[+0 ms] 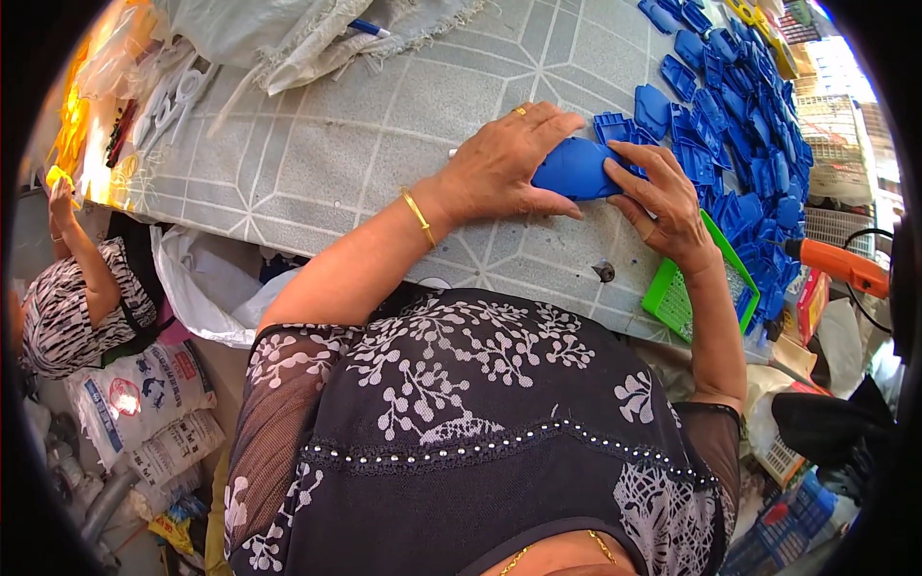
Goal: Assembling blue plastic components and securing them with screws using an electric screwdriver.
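Observation:
My left hand (504, 163) and my right hand (663, 200) both grip one blue plastic part (574, 169), pressed low over the grey patterned table (317, 154). The left hand covers its left side, with a ring on one finger and a gold bangle on the wrist. My right fingers pinch the part's right edge. A heap of several similar blue plastic parts (740, 125) lies just right of and beyond both hands.
A green plastic basket (672, 298) sits at the table's edge under my right wrist. An orange-handled tool (840, 266) lies at the right. White cloth and bags (288, 34) lie at the table's far side. Another person (82, 288) in a striped top sits at the left, by printed sacks (144, 394).

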Action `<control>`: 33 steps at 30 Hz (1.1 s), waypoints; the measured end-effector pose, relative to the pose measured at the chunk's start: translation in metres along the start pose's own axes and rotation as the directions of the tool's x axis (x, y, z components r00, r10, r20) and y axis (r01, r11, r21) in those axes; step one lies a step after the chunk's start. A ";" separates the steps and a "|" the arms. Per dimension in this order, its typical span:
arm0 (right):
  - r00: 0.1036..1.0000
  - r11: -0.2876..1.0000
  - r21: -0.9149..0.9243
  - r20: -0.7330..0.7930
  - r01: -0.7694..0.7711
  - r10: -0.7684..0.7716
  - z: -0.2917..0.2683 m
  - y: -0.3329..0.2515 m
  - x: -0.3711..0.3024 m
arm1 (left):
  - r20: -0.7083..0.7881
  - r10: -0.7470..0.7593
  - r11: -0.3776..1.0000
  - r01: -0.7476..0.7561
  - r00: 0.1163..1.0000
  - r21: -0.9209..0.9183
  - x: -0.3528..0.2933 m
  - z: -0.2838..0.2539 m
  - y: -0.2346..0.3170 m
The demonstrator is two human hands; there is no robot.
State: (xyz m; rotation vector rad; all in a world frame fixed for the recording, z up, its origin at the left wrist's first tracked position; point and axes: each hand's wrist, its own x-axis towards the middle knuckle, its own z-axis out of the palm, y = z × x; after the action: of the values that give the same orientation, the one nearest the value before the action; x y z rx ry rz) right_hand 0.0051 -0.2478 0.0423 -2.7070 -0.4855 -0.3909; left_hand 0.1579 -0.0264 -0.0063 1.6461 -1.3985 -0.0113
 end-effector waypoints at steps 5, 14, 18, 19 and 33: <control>0.995 0.997 0.028 0.073 -0.066 0.064 -0.004 -0.003 -0.004 | 0.082 0.057 0.995 -0.063 0.995 0.077 0.006 0.001 0.004; 0.810 0.874 -0.367 -0.584 -0.320 0.051 -0.052 -0.027 -0.063 | 0.123 0.077 0.988 -0.092 0.989 0.121 0.009 -0.002 0.014; 0.110 0.593 -0.038 -0.990 -0.804 0.085 -0.104 -0.010 -0.134 | 0.146 0.078 0.991 -0.092 0.986 0.092 0.011 -0.001 0.021; 0.015 0.649 0.049 -0.996 -0.759 0.092 -0.117 -0.007 -0.130 | 0.152 0.079 0.992 -0.093 0.985 0.086 0.012 0.001 0.020; 0.272 0.710 0.700 -0.671 -0.078 0.690 -0.119 0.073 -0.104 | 0.150 0.069 0.993 -0.083 0.986 0.084 0.008 0.001 0.026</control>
State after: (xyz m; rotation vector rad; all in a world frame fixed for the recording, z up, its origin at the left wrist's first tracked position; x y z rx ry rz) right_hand -0.0854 -0.3879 0.0929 -1.5102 0.4253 -1.2677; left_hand 0.1402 -0.0306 0.0137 1.6926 -1.5933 -0.0262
